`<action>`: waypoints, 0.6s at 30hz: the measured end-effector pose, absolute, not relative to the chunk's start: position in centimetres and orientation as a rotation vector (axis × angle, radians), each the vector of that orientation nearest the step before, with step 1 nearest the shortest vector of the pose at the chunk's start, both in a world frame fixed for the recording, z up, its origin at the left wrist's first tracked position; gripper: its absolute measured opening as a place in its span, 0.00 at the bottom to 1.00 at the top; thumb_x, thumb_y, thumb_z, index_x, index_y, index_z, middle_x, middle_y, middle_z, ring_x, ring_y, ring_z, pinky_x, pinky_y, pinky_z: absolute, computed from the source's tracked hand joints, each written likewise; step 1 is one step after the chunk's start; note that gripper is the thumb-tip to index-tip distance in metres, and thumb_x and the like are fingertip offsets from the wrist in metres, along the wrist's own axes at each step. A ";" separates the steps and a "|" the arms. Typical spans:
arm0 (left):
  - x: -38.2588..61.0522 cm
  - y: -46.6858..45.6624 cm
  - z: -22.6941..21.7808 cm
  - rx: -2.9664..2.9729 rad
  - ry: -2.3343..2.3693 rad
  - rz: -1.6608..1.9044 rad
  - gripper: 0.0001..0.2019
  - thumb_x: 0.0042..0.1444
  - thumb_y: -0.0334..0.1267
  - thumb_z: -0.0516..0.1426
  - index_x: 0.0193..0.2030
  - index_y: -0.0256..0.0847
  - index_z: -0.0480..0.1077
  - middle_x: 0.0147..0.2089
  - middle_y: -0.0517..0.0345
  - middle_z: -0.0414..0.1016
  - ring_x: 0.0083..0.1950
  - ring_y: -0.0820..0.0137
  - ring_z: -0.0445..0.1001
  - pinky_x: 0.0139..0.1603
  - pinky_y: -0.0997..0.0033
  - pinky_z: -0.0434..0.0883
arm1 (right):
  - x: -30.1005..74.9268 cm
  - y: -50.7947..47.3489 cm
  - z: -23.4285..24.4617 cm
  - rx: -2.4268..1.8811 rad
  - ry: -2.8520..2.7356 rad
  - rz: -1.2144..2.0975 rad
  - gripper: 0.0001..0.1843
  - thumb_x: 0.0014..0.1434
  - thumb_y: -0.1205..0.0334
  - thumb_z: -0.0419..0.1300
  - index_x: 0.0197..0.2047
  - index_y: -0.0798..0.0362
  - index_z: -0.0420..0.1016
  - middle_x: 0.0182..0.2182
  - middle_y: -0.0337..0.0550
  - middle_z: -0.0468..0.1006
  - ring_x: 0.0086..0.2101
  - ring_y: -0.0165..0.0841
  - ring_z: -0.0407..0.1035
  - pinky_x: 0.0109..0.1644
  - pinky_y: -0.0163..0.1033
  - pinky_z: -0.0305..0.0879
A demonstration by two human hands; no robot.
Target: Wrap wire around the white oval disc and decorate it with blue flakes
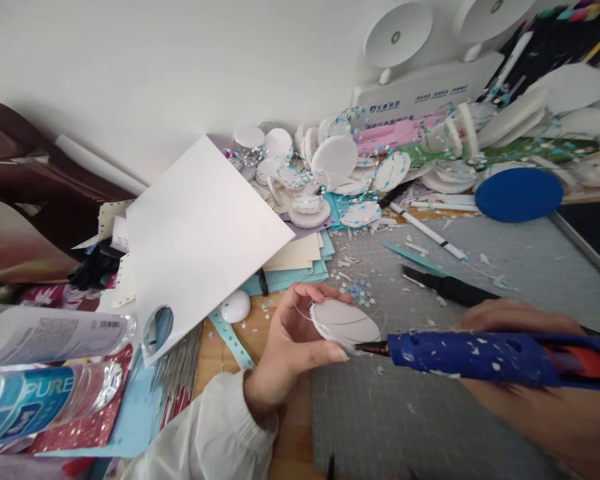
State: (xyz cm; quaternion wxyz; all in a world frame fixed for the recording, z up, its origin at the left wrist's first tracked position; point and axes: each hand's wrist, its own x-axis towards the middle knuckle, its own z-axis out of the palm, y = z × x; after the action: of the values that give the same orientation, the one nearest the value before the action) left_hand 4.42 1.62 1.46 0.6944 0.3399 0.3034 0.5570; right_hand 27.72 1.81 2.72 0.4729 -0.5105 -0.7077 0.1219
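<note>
Between the thumb and fingers of my left hand [300, 337] is a white foam disc [347, 321], tilted, with a thin wire looping around it. My right hand [505, 320] is closed around a blue glue gun [465, 355], partly hidden behind its body. The dark nozzle meets the lower right rim of the disc, beside my left thumb tip. Small star-shaped confetti [360, 291] lies just beyond the disc. A black-handled craft knife [455, 288] rests on the mat near my right hand.
Under my hands lies a grey cutting mat [370, 413]. A large white board [205, 220] with a round hole leans at left. Several foam discs [335, 157] are piled at the back. A blue disc [519, 193] sits at right; a water bottle [45, 400] lies at left.
</note>
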 end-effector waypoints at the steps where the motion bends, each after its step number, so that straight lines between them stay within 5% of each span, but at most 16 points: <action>1: 4.4 1.6 1.5 0.752 0.678 1.243 0.24 0.38 0.36 0.73 0.41 0.45 0.68 0.48 0.57 0.71 0.53 0.62 0.74 0.50 0.65 0.74 | 27.8 1.8 2.8 -1.202 -1.775 0.290 0.11 0.49 0.57 0.67 0.30 0.45 0.66 0.23 0.33 0.73 0.22 0.30 0.71 0.25 0.35 0.70; 18: 4.5 1.4 1.9 0.705 0.695 1.207 0.24 0.39 0.38 0.73 0.41 0.44 0.68 0.48 0.55 0.72 0.55 0.58 0.74 0.49 0.64 0.75 | 27.7 1.6 3.2 -1.185 -1.824 0.266 0.10 0.53 0.60 0.65 0.32 0.45 0.65 0.24 0.35 0.72 0.23 0.32 0.71 0.26 0.37 0.70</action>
State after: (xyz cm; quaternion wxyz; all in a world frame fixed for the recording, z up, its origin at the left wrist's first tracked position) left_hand 4.48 1.40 1.93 0.7104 0.3178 0.3132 0.5442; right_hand 27.72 1.62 3.20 0.4575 -0.4809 -0.7402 0.1078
